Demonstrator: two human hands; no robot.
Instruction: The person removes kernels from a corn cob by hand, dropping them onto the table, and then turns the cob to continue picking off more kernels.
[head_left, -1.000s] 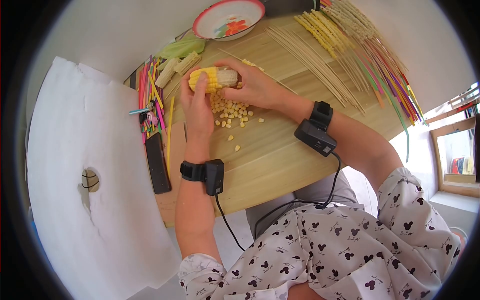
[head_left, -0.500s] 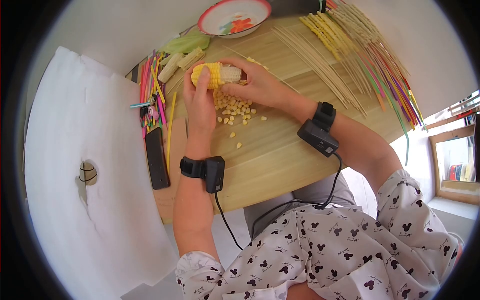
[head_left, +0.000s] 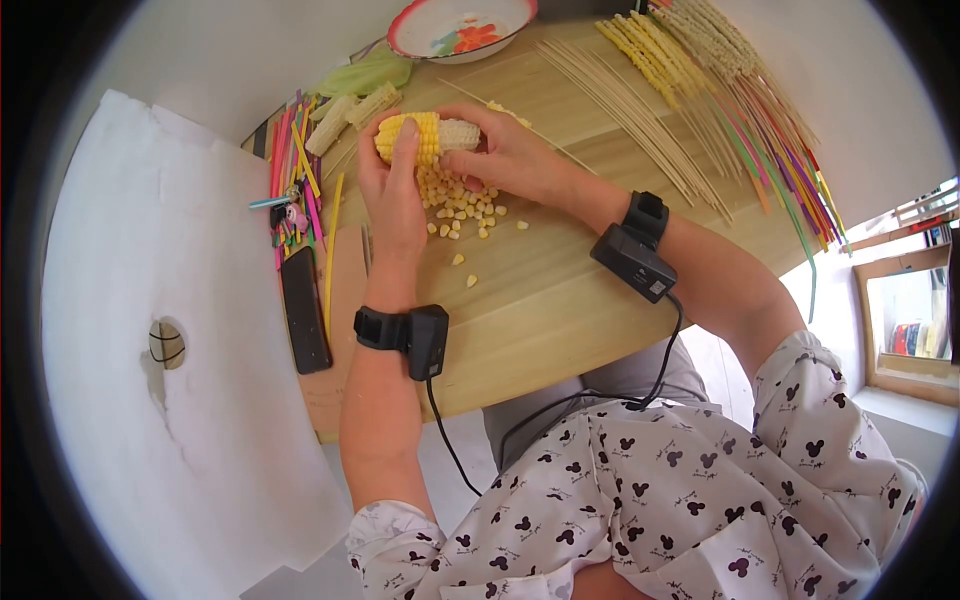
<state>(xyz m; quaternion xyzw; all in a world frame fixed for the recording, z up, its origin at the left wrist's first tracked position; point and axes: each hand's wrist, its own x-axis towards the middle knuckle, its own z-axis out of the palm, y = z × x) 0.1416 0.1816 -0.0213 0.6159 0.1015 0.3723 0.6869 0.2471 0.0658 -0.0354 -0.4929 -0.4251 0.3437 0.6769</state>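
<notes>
My left hand [head_left: 393, 190] is closed around the yellow end of a corn cob [head_left: 425, 135], its thumb lying across the kernels. At the other end, where the cob is stripped to pale white, my right hand [head_left: 510, 150] grips it with the fingers behind and the thumb underneath near the edge of the remaining kernels. Loose corn kernels [head_left: 460, 207] lie heaped on the wooden table [head_left: 540, 310] below the cob, a few scattered toward me. Just behind my right hand rests a thin stick with yellow bits [head_left: 512, 113] on it.
Stripped cob pieces [head_left: 332, 125] and a green husk [head_left: 370, 73] lie back left. A red-rimmed bowl [head_left: 400, 42] stands at the back. Thin wooden sticks [head_left: 640, 125] and colored strips [head_left: 790, 190] spread to the right. A black phone [head_left: 305, 310] lies on the left.
My right thumb has shifted slightly along the cob toward the yellow kernels. The whole view has moved a little, so everything sits slightly higher and farther left. Both hands keep their hold.
</notes>
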